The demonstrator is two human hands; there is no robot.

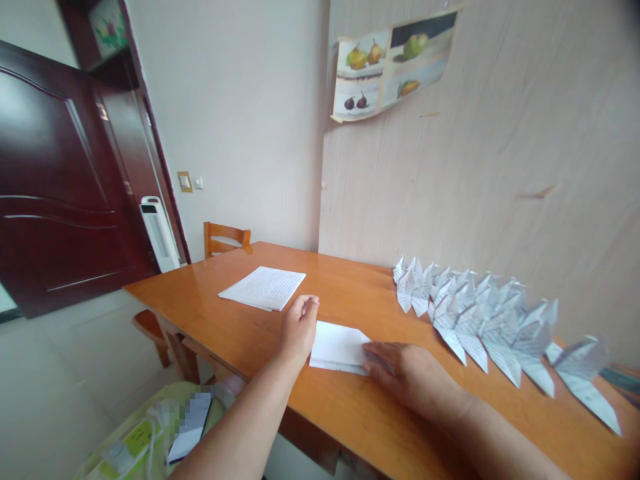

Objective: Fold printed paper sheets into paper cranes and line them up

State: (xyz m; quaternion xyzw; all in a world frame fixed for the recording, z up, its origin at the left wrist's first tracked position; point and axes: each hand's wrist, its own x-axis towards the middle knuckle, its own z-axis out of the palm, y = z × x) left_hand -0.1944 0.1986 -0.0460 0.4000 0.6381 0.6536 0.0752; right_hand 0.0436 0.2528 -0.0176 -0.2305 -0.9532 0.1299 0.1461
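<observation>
Head view, starting at the grip. Shows the left hand [299, 323] curled inward at the left end of the folded sheet [335, 343], and the right hand [410, 373] low over the right end, thumb and fingers close together. Can't tell actual pinching from mere contact in either grip. Lies near the front edge of the surface [350, 420], between both hands: white, flat, roughly oblong, with a slanted far right corner and a thin grey printed strip along the near side.

Could skew off a clean crease, given uneven pressure from the right fingers or sliding on smooth, glossy orange wood. Could also crumple or tear at the corner under a hard pull, being thin paper.

Farther out, beyond the left hand, see the paper stack [265, 288], lined with text, slightly fanned and uneven at the edges; might scatter after a brush from the left forearm. To the right, note rows of folded paper pieces [470, 307], crisp, pointed, wing-like and standing upright on long tapered bases. Likely light and easily toppled by a wide swing of the right arm.
</observation>
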